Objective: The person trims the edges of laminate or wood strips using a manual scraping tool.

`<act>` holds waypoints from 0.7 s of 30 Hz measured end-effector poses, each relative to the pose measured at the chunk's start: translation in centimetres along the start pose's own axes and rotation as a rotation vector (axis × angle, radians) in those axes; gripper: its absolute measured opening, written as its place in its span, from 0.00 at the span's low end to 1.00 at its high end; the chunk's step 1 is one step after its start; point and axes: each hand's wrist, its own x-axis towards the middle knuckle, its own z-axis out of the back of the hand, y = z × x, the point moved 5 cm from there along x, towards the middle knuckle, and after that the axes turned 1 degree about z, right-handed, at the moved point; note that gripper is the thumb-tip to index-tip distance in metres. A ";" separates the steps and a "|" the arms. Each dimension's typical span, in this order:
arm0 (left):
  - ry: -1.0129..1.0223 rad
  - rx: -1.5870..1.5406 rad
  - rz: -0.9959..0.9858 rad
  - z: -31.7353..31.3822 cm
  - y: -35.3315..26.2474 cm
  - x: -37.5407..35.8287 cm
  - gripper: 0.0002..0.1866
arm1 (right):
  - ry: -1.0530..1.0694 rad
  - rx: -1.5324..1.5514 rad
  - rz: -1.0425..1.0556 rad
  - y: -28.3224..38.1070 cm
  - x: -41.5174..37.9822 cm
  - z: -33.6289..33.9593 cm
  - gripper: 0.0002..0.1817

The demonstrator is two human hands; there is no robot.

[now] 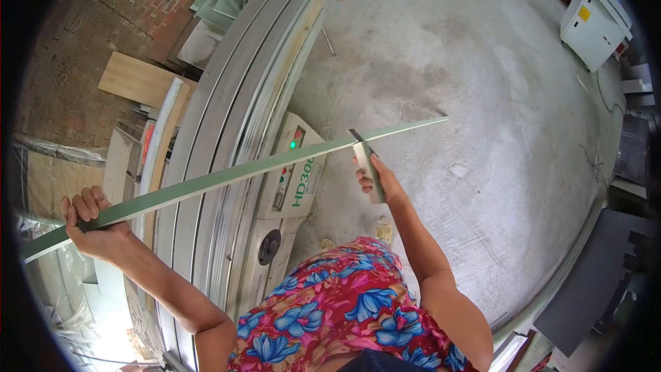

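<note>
In the head view we are looking down past a flowered shirt [330, 310] at a long green strip [234, 176], which is running from the lower left up to the right across the picture, above a grey concrete floor [496, 96]. Our left hand [93, 224] is closing its fingers fully around the strip near its left end, knuckles up, holding it off the floor. Our right hand [377, 182] is wrapping tightly around a small pale block-shaped tool [368, 169], and the top of that tool is touching the strip's edge about two thirds of the way along; beyond it the strip's far end is hanging free in the air. Below the strip a grey machine with a curved metal rail [241, 96] and a white control box [292, 172] showing a green lamp is standing beside us, with boards leaning near a brick wall [124, 7] at the left and a white cabinet [595, 17] far to the right.

We are judging the strip to be light, thin and springy: it is bowing slightly along its length, so it will likely whip or sag if held at one end alone. Holding it wide apart, with one hand close to the working point, is looking like the steadier hold.
</note>
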 end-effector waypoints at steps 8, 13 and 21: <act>-0.013 0.066 -0.011 -1.4 -0.3 -0.2 0.04 | -0.471 0.079 0.132 2.5 2.3 14.7 0.26; 0.157 -0.020 0.147 -1.5 0.3 0.6 0.07 | -0.936 0.154 0.412 4.9 1.6 22.5 0.23; -0.521 0.090 -0.123 2.0 0.1 2.1 0.22 | -0.719 -0.205 0.499 11.0 -3.1 8.5 0.25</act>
